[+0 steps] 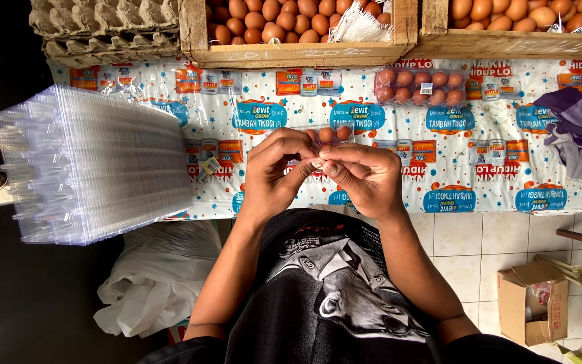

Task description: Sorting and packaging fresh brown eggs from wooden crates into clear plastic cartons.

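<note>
Fingertips of left hand (pixel 274 172) and right hand (pixel 365 176) pinch one tiny pale sticker (pixel 318 164) between them, closed tight, just above the clear egg pack (pixel 331 135) on the worktop (pixel 453 172), likely to peel it.

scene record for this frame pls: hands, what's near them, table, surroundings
left hand: fingertips pinched with the right, item too small to tell
right hand: meets left at fingertips
egg pack: clear, behind hands, partly hidden
filled pack: brown eggs, closed
tray stack: clear, at left
crates: wooden, loose eggs
cloth: purple, at right
table: printed cover
</note>
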